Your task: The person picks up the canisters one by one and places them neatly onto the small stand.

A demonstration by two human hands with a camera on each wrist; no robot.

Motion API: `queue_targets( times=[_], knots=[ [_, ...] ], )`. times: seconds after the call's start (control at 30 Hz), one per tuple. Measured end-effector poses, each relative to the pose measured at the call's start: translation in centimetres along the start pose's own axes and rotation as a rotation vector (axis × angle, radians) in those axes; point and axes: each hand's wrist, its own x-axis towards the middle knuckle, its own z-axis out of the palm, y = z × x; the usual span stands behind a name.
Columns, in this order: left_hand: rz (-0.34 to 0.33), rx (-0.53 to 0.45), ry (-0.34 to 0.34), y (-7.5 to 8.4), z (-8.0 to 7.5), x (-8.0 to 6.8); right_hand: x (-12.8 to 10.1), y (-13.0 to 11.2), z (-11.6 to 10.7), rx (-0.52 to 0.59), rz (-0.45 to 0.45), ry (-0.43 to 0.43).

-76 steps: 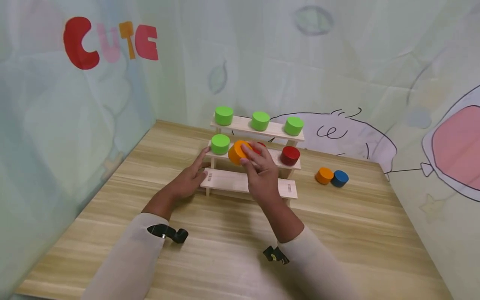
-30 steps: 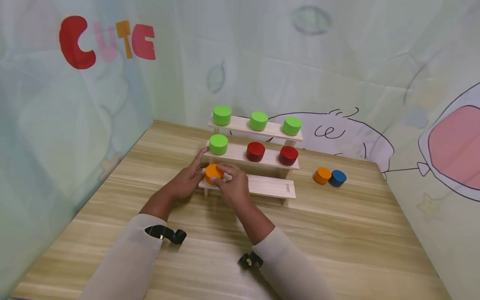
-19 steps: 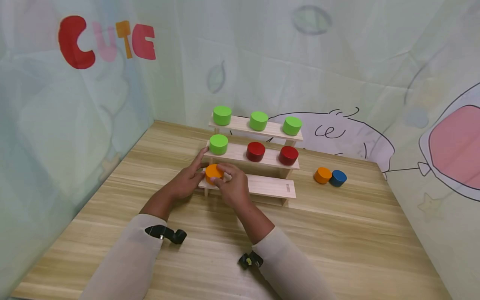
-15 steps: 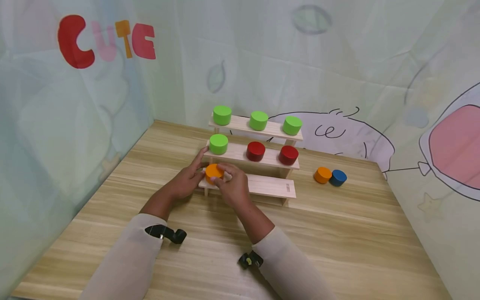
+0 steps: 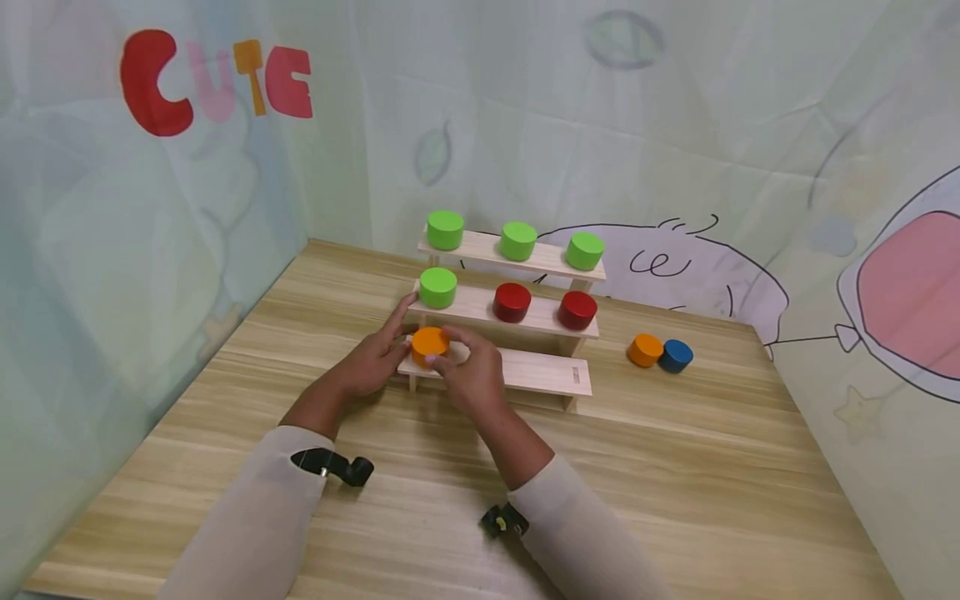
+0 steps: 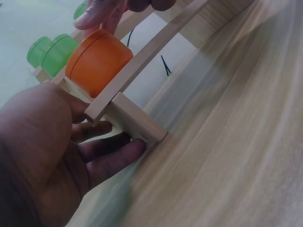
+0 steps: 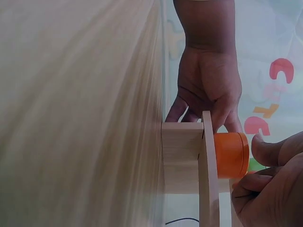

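Observation:
A three-step light wooden stand (image 5: 517,310) stands on the table. An orange disc (image 5: 431,346) sits flat at the left end of its lowest step. My right hand (image 5: 474,373) is beside this disc, with index finger and thumb spread at its right side; the right wrist view shows a narrow gap between the thumb (image 7: 265,150) and the orange disc (image 7: 231,153). My left hand (image 5: 371,362) rests against the stand's left end, its extended fingers touching the lower step's leg (image 6: 137,117) in the left wrist view.
Several green discs stand on the stand, three on the top step and one green disc (image 5: 438,287) on the middle step. Two red discs, one red disc (image 5: 512,302) nearer the centre, share that middle step. Right of the stand, another orange disc (image 5: 645,350) touches a blue disc (image 5: 677,356).
My right hand brought the orange disc down and left onto the lowest step. Since half a second ago its fingers have spread and shifted slightly right. My left hand stays in place.

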Motion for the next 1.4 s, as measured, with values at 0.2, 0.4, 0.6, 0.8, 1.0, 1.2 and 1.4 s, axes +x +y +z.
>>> queue_targets(
  times=[0.2, 0.4, 0.6, 0.8, 1.0, 1.2, 1.4],
  knots=[
    [-0.005, 0.004, 0.002, -0.1, 0.0, 0.1, 0.0, -0.2, -0.8, -0.005, 0.011, -0.009],
    [-0.004, 0.012, 0.009, -0.1, -0.2, 0.3, -0.1, -0.2, -2.2, -0.035, 0.003, -0.031],
    [-0.013, 0.021, 0.014, 0.0, -0.3, 0.2, -0.7, -0.1, -3.3, -0.074, -0.028, -0.067],
    [-0.017, 0.029, 0.016, -0.1, -0.3, 0.2, -1.1, -0.3, -5.3, -0.159, -0.01, -0.084],
    [-0.01, 0.024, 0.019, -0.1, -0.5, 0.1, -1.6, -0.5, -7.6, -0.203, -0.008, -0.116],
    [-0.01, -0.001, 0.009, -0.1, 0.0, 0.3, -2.3, -0.3, -9.9, -0.228, 0.013, -0.127],
    [-0.031, -0.002, 0.007, 0.0, 0.1, 0.2, -2.8, -0.1, -12.3, -0.208, 0.04, -0.126]
  ],
)
